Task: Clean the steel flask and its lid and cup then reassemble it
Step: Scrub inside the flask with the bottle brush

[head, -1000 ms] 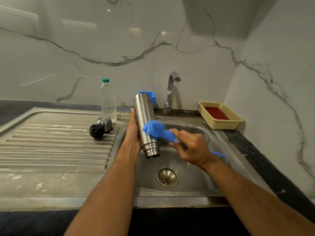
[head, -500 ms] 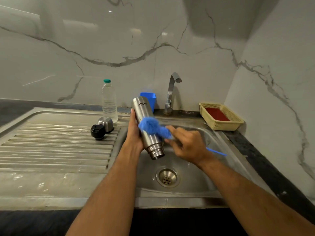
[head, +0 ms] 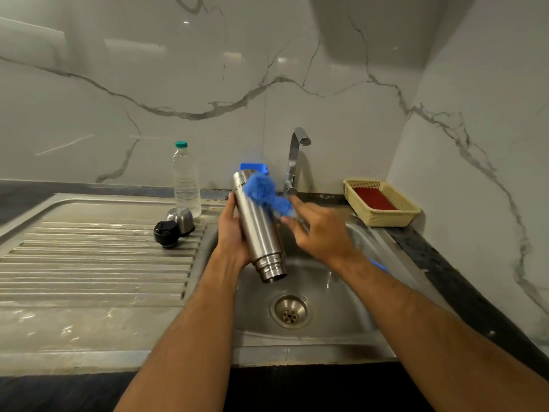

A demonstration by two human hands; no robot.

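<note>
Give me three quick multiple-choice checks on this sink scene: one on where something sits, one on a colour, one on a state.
1. Where is the black lid?
A. in the sink basin
B. on the ribbed drainboard, beside the steel cup
C. in the yellow basket

2. What colour is the brush head?
A. blue
B. green
C. white

3. How is the steel flask held?
A. standing upright on the counter
B. lying in the basin
C. gripped in the left hand, open mouth tilted down toward the viewer, over the sink

Answers: 1 B, the lid lies on the drainboard next to the steel cup. 2 A, fluffy blue fibres rest against the flask's far end. 3 C, the left hand wraps the flask while the right hand works the brush.
</note>
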